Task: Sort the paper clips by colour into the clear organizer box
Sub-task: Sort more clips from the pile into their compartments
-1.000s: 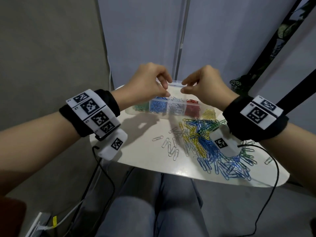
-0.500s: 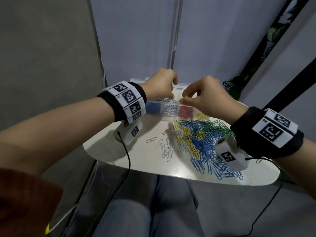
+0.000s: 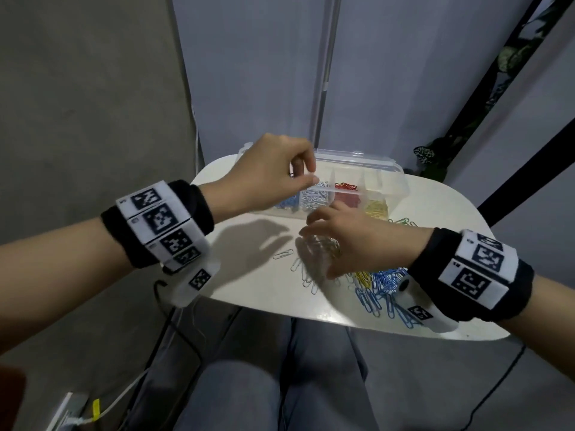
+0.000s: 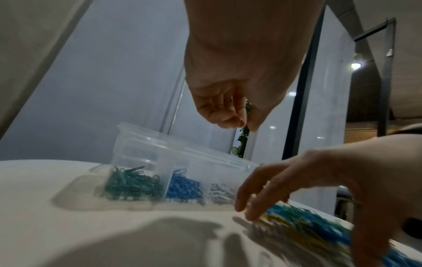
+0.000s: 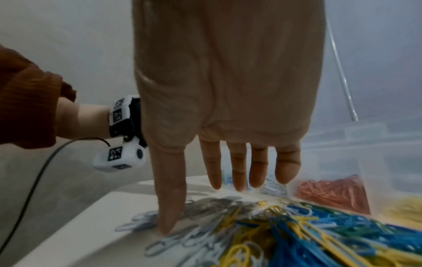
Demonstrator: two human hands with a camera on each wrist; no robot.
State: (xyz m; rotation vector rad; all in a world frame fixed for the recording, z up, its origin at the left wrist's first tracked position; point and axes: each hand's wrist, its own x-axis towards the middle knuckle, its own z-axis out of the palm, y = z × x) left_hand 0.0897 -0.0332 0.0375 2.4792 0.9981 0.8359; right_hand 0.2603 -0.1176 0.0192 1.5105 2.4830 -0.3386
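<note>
The clear organizer box (image 3: 387,181) stands open at the back of the table, with green (image 4: 130,186), blue (image 4: 185,187), white (image 3: 314,197), red (image 3: 347,194) and yellow (image 3: 376,208) clips in separate compartments. My left hand (image 3: 306,177) hovers over the white compartment with its fingers curled and thumb against the fingertips (image 4: 235,119); no clip shows between them. My right hand (image 3: 317,253) is spread flat over the mixed clip pile (image 3: 382,281), its thumb (image 5: 169,216) pressing on loose white clips (image 5: 182,240).
The small white rounded table (image 3: 249,275) ends close in front, with my knees below it. Single white clips (image 3: 283,254) lie left of the pile. A black cable (image 3: 174,321) hangs off the left wrist. A plant (image 3: 426,157) stands behind the box.
My right hand has come down from beside the left hand at the box and spread open on the clips on the table. The left hand stays above the box.
</note>
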